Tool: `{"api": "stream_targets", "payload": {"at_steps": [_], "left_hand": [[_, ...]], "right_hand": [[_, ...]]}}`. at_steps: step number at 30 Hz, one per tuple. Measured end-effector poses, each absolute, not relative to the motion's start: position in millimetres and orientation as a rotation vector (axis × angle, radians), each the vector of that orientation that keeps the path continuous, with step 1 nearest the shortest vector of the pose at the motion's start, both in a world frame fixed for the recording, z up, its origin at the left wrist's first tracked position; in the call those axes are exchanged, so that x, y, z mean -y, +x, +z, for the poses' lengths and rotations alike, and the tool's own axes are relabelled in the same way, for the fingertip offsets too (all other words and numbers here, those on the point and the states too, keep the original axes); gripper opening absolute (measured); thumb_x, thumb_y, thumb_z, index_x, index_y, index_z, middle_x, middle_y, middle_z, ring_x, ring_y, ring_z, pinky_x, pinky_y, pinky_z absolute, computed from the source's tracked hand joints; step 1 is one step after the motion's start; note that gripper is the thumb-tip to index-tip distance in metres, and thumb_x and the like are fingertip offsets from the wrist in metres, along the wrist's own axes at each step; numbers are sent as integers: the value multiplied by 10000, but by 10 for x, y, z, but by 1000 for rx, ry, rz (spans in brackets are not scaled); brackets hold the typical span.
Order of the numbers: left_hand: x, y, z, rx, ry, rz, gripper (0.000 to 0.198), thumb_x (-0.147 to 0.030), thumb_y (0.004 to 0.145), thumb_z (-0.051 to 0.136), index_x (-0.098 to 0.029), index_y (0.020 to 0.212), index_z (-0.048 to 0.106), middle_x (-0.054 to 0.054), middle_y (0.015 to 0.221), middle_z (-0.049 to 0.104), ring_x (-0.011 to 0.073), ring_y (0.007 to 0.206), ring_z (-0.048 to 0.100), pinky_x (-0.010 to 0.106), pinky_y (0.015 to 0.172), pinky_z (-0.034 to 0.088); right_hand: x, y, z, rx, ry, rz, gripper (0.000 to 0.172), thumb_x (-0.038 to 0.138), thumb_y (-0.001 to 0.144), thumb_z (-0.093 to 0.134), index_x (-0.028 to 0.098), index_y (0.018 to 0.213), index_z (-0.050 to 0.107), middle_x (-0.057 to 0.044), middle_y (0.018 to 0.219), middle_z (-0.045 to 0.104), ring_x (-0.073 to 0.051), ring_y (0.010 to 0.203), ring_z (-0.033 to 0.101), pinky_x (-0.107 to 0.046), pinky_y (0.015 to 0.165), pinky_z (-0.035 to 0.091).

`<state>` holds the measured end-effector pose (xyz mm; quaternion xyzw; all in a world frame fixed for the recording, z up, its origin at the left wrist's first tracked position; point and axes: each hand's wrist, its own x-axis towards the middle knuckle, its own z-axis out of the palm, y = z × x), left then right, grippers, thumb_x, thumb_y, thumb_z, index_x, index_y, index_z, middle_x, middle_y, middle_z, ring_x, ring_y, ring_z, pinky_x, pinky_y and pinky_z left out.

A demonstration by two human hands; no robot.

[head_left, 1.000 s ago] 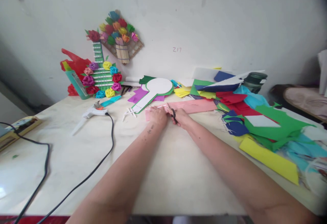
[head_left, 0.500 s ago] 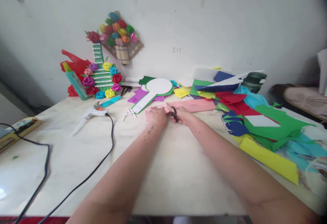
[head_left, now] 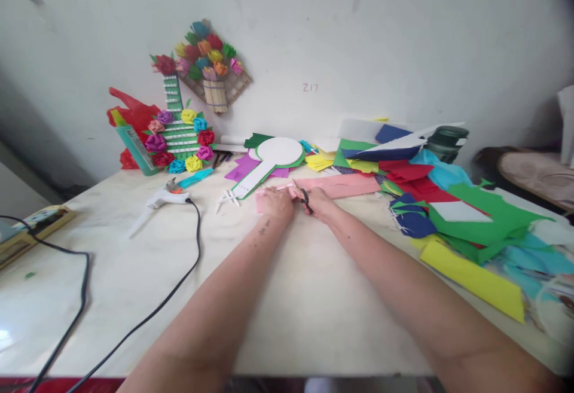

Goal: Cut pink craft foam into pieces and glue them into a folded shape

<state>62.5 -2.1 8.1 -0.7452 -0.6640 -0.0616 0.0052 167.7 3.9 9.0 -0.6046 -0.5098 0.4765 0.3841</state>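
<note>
A long strip of pink paper point(head_left: 350, 186) lies across the middle of the table. My left hand point(head_left: 278, 204) is on the strip's left end, its fingers closed over the paper and holding it against the tabletop. Just to the right, my right hand point(head_left: 320, 203) grips dark-handled scissors point(head_left: 305, 200) beside the paper. Their blades are mostly hidden by my hands, so I cannot see the cutting edge. Behind my left hand rests a white round-headed cutout with a long neck point(head_left: 278, 152), edged in green. Small white sticks point(head_left: 229, 198) lie near its lower end.
On the left are a white glue gun point(head_left: 168, 198) with a black cord and a power strip point(head_left: 36, 228). A flower-covered green guitar shape point(head_left: 182, 136) and a glue bottle point(head_left: 137, 149) stand behind. Coloured sheets point(head_left: 487, 216) pile up at right, near a dark green jar point(head_left: 447, 143).
The scissors' handles have turned slightly in my right hand, and their lower loop shows less. My left hand stays on the pink paper.
</note>
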Motion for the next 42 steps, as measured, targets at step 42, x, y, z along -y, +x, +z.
{"api": "stream_targets", "payload": {"at_steps": [42], "left_hand": [[-40,408,185,1930,-2295,-203,413,-435,818,354,-154,978,611,134,908,635,250,858,585,335,732,418]], "right_hand": [[194,2128,188,1440,-1167,1423,365,484,685,603,131,765,564,41,466,513,-47,319,427,-159,277,206]]}}
